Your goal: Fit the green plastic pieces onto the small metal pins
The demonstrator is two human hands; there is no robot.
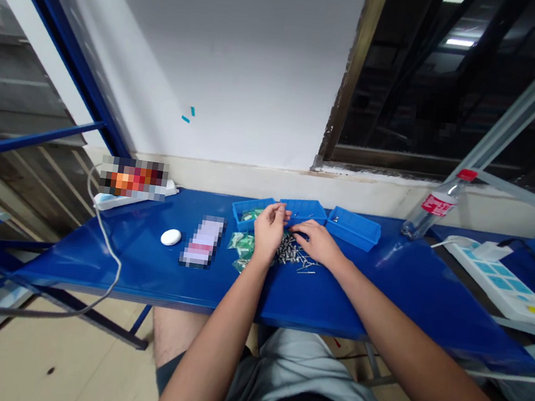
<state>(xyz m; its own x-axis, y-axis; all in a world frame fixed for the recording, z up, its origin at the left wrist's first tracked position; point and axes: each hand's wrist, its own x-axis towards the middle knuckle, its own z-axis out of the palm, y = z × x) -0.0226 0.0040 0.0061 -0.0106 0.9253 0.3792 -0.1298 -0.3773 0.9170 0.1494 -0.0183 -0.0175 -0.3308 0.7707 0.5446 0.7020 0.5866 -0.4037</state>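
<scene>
My left hand [270, 229] is held up at the front of the middle blue bin [316, 211], its fingers curled in a pinch. Whatever lies between those fingertips is too small to make out. Beside it, my right hand [317, 242] reaches over the far edge of a pile of small metal rivets [290, 253] with thin shanks. Its fingers are bent and close together at the pile, and their tips are partly hidden. Small green-and-clear plastic packets [242, 245] lie left of the pile. More packets sit in the left blue bin [239, 222].
A right-hand blue bin [355, 234] stands along the wall. On the blue table [137, 275] lie a blurred phone [202, 241] and a white round case [171, 237]. A plastic bottle [439, 205] and power strips [500, 280] stand right; a cable [114, 265] hangs left.
</scene>
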